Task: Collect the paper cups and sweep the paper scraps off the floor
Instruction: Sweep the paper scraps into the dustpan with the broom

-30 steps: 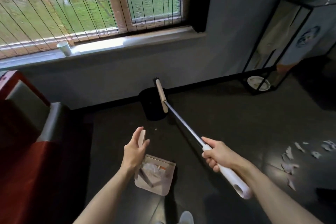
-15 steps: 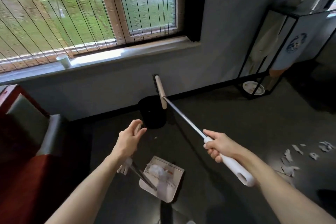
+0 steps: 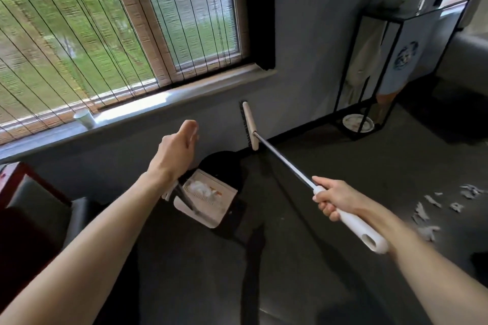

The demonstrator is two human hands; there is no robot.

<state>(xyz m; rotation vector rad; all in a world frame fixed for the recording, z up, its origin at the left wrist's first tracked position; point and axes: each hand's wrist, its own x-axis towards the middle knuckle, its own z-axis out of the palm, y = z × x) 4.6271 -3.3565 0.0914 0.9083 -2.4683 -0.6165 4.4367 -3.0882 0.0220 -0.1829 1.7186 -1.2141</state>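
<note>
In the head view, a pale dustpan [image 3: 211,221] is seen lying on the dark floor [image 3: 317,258], with a clump of white paper [image 3: 198,187] gathered inside it. A black bin [image 3: 224,166] is set just behind the dustpan, near the wall; what it contains cannot be told. One paper cup [image 3: 84,118] is left upright on the windowsill [image 3: 158,103], close to its front edge. Loose paper scraps [image 3: 427,208] are scattered over the floor at the right, well apart from the dustpan.

The broom [image 3: 285,163] is held off the floor by the right hand [image 3: 335,199], whose fingers are wrapped round the white handle. The left hand [image 3: 179,150] is raised above the dustpan, with its fingers relaxed and nothing held.

Open floor is seen between the dustpan and the scraps. The left side is bounded by a red seat [image 3: 26,206], the far right by a black metal stand [image 3: 369,66].
</note>
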